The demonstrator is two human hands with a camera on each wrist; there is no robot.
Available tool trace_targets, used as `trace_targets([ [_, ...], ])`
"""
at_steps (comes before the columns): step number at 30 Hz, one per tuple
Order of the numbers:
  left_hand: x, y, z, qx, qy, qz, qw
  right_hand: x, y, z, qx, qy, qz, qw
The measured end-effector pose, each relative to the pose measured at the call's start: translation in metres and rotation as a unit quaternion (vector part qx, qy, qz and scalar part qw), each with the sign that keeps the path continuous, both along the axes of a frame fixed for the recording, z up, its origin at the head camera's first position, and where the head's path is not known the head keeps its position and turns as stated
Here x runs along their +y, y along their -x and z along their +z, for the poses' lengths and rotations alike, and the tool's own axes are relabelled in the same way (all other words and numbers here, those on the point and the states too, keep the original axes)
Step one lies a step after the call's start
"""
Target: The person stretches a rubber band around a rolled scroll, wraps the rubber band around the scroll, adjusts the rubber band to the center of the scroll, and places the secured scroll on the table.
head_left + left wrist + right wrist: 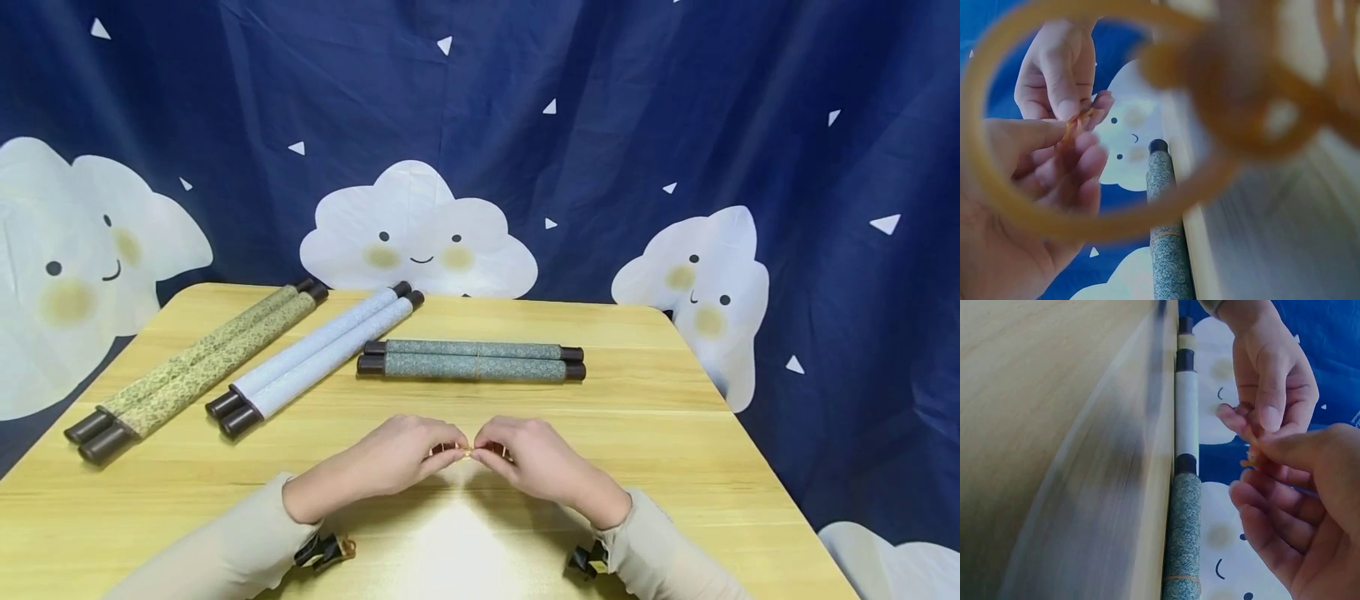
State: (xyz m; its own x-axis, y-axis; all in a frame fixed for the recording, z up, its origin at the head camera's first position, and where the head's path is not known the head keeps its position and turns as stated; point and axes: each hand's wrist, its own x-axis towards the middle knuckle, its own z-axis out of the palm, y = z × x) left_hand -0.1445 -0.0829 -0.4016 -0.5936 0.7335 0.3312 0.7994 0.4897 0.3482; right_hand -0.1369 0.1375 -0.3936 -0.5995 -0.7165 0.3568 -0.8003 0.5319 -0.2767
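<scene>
My left hand [408, 454] and right hand [536, 458] meet fingertip to fingertip above the table, near the middle of the head view. Between them they pinch a small orange rubber band [1249, 461], mostly hidden by thumbs and fingers. Just beyond the hands lies a double-rolled teal patterned scroll [476, 365] with dark end knobs. A thin rubber band [1166, 234] runs round its middle. Close to the left wrist camera, a large blurred orange rubber band loop [975, 125] crosses the view.
Left of the teal scroll lie a pale blue double-rolled scroll [322, 354] and a yellow-green one [217, 358], both slanted. All rest on the wooden table [675, 467]. A dark blue curtain [585, 167] with smiling clouds hangs behind the table's far edge.
</scene>
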Motion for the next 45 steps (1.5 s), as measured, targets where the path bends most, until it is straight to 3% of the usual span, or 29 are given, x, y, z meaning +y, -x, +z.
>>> trace_targets([
  [3,0.000,0.000,0.003,-0.008,-0.016,0.040,0.9990,0.000,0.000,0.002,-0.010,0.028,-0.034,0.999],
  [7,0.000,0.000,0.004,-0.044,-0.033,0.075,0.9957,0.000,-0.001,0.004,-0.028,0.060,-0.054,0.996],
  [11,-0.001,0.001,0.005,-0.128,-0.048,0.095,0.9861,-0.001,-0.002,0.005,-0.071,0.103,-0.060,0.990],
  [15,-0.002,0.002,0.006,-0.212,-0.088,0.077,0.9703,-0.001,-0.004,0.007,-0.133,0.147,-0.075,0.977],
  [19,0.001,-0.002,0.013,-0.244,-0.132,0.034,0.9602,-0.003,-0.005,0.007,-0.159,0.167,-0.076,0.970],
  [25,0.005,-0.016,0.035,-0.247,-0.174,0.022,0.9531,-0.007,-0.007,0.009,-0.160,0.168,-0.067,0.970],
  [27,0.005,-0.015,0.032,-0.247,-0.174,0.017,0.9531,-0.009,-0.012,0.016,-0.161,0.172,-0.062,0.970],
  [32,0.003,-0.006,0.014,-0.226,-0.147,0.002,0.9630,-0.012,-0.023,0.037,-0.196,0.183,-0.070,0.961],
  [35,0.001,-0.003,0.009,-0.211,-0.138,-0.003,0.9676,-0.012,-0.023,0.039,-0.218,0.184,-0.082,0.955],
  [41,-0.004,0.001,0.011,-0.165,-0.112,0.058,0.9781,-0.003,-0.009,0.022,-0.215,0.189,-0.097,0.953],
  [45,-0.010,0.003,0.017,-0.133,-0.105,0.101,0.9804,0.004,0.000,0.013,-0.202,0.177,-0.120,0.956],
])
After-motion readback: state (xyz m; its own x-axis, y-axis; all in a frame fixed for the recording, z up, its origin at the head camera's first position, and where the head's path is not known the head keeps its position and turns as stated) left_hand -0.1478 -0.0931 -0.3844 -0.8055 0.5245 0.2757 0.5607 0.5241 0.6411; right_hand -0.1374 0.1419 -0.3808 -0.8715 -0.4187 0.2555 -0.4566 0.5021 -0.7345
